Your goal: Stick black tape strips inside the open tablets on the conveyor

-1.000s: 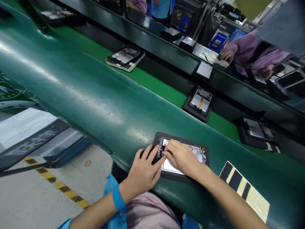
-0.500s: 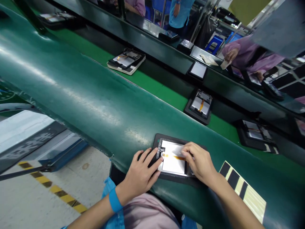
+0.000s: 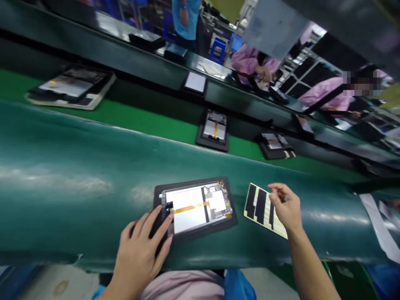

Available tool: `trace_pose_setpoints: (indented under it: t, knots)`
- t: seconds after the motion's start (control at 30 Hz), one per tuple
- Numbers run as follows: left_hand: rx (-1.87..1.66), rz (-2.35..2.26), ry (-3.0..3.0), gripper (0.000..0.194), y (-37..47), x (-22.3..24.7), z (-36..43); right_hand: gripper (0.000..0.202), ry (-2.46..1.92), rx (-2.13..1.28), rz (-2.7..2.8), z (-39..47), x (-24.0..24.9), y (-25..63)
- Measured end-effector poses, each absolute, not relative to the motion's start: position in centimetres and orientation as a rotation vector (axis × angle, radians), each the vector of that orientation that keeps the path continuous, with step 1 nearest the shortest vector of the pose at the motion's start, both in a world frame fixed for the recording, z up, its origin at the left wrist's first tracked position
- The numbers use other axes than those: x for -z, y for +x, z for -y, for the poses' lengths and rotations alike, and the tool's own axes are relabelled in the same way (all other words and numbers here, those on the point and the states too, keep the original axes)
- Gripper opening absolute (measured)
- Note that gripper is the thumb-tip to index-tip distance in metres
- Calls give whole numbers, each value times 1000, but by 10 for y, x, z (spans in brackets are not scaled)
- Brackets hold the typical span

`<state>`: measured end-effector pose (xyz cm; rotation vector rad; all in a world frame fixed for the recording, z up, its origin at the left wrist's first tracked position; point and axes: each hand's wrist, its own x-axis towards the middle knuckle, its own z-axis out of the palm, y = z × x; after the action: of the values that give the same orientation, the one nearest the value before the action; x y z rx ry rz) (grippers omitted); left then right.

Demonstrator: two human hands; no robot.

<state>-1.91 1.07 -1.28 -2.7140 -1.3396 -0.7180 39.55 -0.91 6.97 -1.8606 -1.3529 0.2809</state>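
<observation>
An opened tablet [image 3: 189,221] lies face down on a black foam pad [image 3: 231,218], showing its silver battery, a circuit board and an orange flex cable [image 3: 190,208] across the battery. My left hand [image 3: 142,246] rests on the tablet's left end, fingers stretched out, the fingertips touching near the cable's end. To the right, a pale yellow sheet of black adhesive strips [image 3: 260,206] lies on the green bench. Over this sheet's right part hovers my right hand [image 3: 286,206], thumb and fingers drawn together. Whatever they may pinch is too small to make out.
Beyond the green bench edge runs a green conveyor [image 3: 150,125] carrying several opened tablets, one at the centre [image 3: 214,131] and one stacked at left [image 3: 70,89]. Co-workers in pink [image 3: 245,58] sit across the line. A white strip [image 3: 379,229] lies at right.
My right hand has left the tablet and moved right, over the sheet of adhesive strips, uncovering the circuit board. My left hand stays on the tablet. The camera view has turned right.
</observation>
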Motion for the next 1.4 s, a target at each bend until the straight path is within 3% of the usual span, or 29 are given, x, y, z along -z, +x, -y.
trace_pose_setpoints:
  t: [0.2, 0.53, 0.9, 1.4]
  knots:
    - [804, 1349, -2688, 50, -16, 11, -12, 36, -2039, -412, 1504, 35, -50, 422]
    - [924, 934, -2960, 34, 63, -28, -24, 26, -2139, -332, 1784, 60, -20, 412]
    - [434, 364, -3238, 53, 181, -22, -22, 25, -2188, -294, 1832, 53, -21, 404]
    - [303, 346, -3263, 60, 197, -5, -23, 20, -2172, -365, 1772, 56, -18, 404]
